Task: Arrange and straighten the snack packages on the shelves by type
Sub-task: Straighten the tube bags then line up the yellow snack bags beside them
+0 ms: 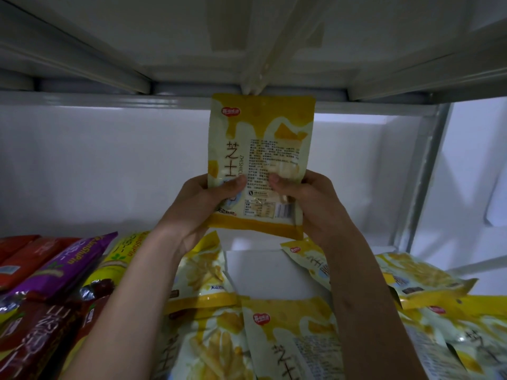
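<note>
From the head camera, both hands hold one yellow-and-white snack package (260, 160) upright in the air above the shelf (263, 272), its printed back side facing the camera and its top edge close under the upper shelf (247, 31). The left hand (203, 207) grips the lower left part of the package, thumb curled over the front face and fingers hidden behind. The right hand (307, 207) grips the lower right part in the same way, thumb pressed on the print. The two thumbs lie near each other but apart.

Below the held package a bare white patch of the shelf shows, ringed by more yellow packages of the same kind (288, 333). They lie flat and skewed at differing angles, some overlapping, spreading from the middle toward the right edge of the shelf. One yellow package (205, 270) lies just beside the left forearm, partly hidden by it.

Along the left edge of the shelf lie other sorts: a purple package (65, 267), red packages (19, 256) beyond it toward the far left corner, a yellow-green package (123, 253) next to the purple one, and dark red packages (41, 335) at the near left. These lie slanted, side by side and overlapping.

A white back wall (109, 165) stands behind the shelf, and a metal upright post (428, 171) rises at the right.
</note>
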The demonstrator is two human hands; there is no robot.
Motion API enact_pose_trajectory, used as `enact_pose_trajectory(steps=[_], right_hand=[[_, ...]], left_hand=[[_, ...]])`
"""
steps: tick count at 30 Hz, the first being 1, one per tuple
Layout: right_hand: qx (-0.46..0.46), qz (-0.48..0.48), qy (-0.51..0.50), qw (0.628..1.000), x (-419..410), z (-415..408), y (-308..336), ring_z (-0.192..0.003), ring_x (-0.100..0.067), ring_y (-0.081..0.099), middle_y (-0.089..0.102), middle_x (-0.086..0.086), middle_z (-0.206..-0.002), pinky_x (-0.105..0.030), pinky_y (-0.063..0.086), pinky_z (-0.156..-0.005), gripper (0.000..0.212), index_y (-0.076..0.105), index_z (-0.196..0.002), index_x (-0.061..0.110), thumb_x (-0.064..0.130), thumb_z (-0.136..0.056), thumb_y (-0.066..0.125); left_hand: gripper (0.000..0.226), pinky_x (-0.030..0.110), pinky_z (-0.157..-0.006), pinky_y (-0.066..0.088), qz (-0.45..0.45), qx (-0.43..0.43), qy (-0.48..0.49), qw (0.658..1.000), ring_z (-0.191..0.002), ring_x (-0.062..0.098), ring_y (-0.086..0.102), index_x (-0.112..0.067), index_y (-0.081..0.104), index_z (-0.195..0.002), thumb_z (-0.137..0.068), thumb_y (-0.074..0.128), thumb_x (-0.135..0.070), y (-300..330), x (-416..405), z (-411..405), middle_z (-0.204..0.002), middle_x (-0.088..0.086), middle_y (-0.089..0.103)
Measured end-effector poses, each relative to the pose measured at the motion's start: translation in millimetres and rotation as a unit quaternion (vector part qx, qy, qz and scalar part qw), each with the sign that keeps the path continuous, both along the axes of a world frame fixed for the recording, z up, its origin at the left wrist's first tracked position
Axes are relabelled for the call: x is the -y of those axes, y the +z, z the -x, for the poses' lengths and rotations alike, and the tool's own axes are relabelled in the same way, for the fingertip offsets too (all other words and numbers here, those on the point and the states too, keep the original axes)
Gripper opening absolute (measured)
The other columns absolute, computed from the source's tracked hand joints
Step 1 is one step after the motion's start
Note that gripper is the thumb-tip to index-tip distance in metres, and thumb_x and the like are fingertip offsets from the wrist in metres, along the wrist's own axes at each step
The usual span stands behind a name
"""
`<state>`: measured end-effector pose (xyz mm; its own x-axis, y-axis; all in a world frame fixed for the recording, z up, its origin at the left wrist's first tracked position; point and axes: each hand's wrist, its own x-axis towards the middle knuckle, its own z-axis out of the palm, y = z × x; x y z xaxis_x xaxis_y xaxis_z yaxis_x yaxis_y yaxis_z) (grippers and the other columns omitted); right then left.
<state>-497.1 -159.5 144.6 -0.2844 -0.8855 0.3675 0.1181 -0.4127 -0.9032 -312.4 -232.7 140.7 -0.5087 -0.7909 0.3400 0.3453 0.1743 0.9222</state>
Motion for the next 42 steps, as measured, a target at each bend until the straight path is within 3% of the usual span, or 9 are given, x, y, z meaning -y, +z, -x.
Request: enact_pose_trajectory(steps=[3,9,14,20,24,27,34,42], right_hand=[[-0.013,-0.002,-0.01,1.0,0.4,-1.2,-0.4,-0.097,-0.025,0.079,0.081,-0.009,-0.106,-0.038,0.064,-0.078,0.028,0.076,-0.113,0.007,0.003,-0.086,0.079],[0.014,-0.02,0.033,0.999,-1.2,-1.6,0.6,-0.108,-0.03,0.076,0.079,-0.011,-0.116,-0.051,0.06,-0.094,0.034,0.073,-0.123,0.007,0.016,-0.091,0.078],[-0.009,-0.013,-0.005,1.0,-2.1,0.8,0.0,-0.1,-0.025,0.078,0.081,-0.009,-0.108,-0.043,0.064,-0.086,0.027,0.075,-0.117,0.005,0.013,-0.091,0.078],[-0.043,-0.032,0.003,0.999,-1.6,0.5,-1.8,-0.103,-0.026,0.078,0.08,-0.008,-0.11,-0.051,0.06,-0.097,0.032,0.076,-0.118,0.009,0.014,-0.087,0.081],[-0.042,-0.035,0.033,0.998,-0.6,-2.0,-0.1,-0.108,-0.028,0.076,0.079,-0.009,-0.116,-0.05,0.059,-0.097,0.032,0.073,-0.123,0.009,0.02,-0.093,0.076],[-0.037,-0.023,0.003,0.999,0.1,-0.6,-1.4,-0.103,-0.026,0.078,0.08,-0.009,-0.111,-0.046,0.061,-0.093,0.026,0.075,-0.119,0.007,0.016,-0.094,0.075],[-0.056,-0.043,0.032,0.997,-1.0,-2.0,-0.7,-0.104,-0.03,0.077,0.08,-0.012,-0.11,-0.051,0.059,-0.098,0.031,0.077,-0.115,0.007,0.016,-0.086,0.081],[-0.069,-0.009,0.008,0.998,1.8,-2.3,-3.2,-0.107,-0.031,0.076,0.079,-0.012,-0.112,-0.055,0.057,-0.101,0.03,0.077,-0.116,0.006,0.016,-0.087,0.081]], left_hand=[[0.046,0.048,-0.099,0.058,0.012,0.006,0.034,0.999,-0.109,0.028,0.075,-0.009,0.074,-0.121,-0.08,0.076,-0.03,0.7,0.5,0.4,-0.117,0.01,0.078],[0.048,0.049,-0.097,0.058,0.025,0.015,0.064,0.998,-0.106,0.03,0.077,-0.01,0.075,-0.12,-0.077,0.079,-0.031,-0.7,0.3,1.4,-0.114,0.01,0.079],[0.047,0.046,-0.095,0.059,-0.003,0.035,0.038,0.999,-0.107,0.029,0.076,-0.012,0.074,-0.12,-0.079,0.076,-0.034,-0.9,0.5,1.3,-0.114,0.009,0.079],[0.045,0.051,-0.097,0.058,-0.016,0.001,0.055,0.998,-0.108,0.033,0.076,-0.006,0.073,-0.121,-0.082,0.076,-0.029,-1.2,4.2,-0.2,-0.116,0.013,0.078],[0.042,0.049,-0.091,0.063,-0.011,0.007,0.063,0.998,-0.105,0.033,0.076,-0.005,0.074,-0.118,-0.081,0.076,-0.024,-2.1,3.4,-2.0,-0.113,0.013,0.079],[0.045,0.051,-0.093,0.062,-0.006,0.016,0.053,0.998,-0.107,0.036,0.075,-0.005,0.073,-0.119,-0.079,0.076,-0.026,-0.9,1.6,-1.1,-0.114,0.014,0.078],[0.032,0.043,-0.078,0.065,-0.049,-0.065,0.037,0.996,-0.1,0.032,0.077,0.0,0.071,-0.118,-0.089,0.071,-0.014,1.0,-2.8,4.2,-0.112,0.017,0.078],[0.037,0.05,-0.088,0.063,-0.043,-0.09,0.041,0.994,-0.106,0.035,0.076,0.0,0.072,-0.115,-0.081,0.074,-0.013,0.9,0.9,2.1,-0.116,0.019,0.077]])
